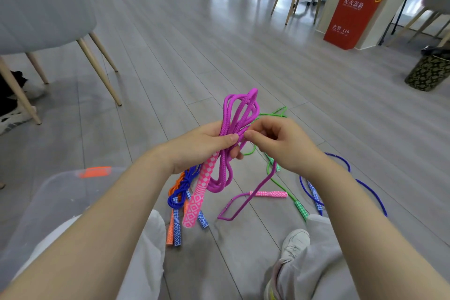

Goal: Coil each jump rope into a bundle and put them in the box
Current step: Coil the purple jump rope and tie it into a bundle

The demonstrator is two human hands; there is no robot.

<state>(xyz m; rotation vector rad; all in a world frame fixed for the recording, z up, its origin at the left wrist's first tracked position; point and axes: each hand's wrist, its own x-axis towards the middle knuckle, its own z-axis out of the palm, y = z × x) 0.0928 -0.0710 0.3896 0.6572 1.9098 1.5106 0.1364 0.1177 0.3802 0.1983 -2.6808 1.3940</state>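
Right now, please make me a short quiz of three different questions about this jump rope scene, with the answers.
1. True or false: the left hand holds the purple rope coils together with a pink handle.
2. Which rope lies loose on the floor behind the right hand? A green B yellow C white
3. Fill in: the second pink handle lies on the ____.

Key: 1 true; 2 A, the green rope; 3 floor.

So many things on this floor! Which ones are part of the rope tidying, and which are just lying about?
Part of the job:
- purple rope, held by the left hand and right hand
- its second pink handle on the floor
- green rope
- loose blue rope
- coiled blue rope and orange rope
- clear box

Just lying about:
- chair
- red cabinet
- patterned bin
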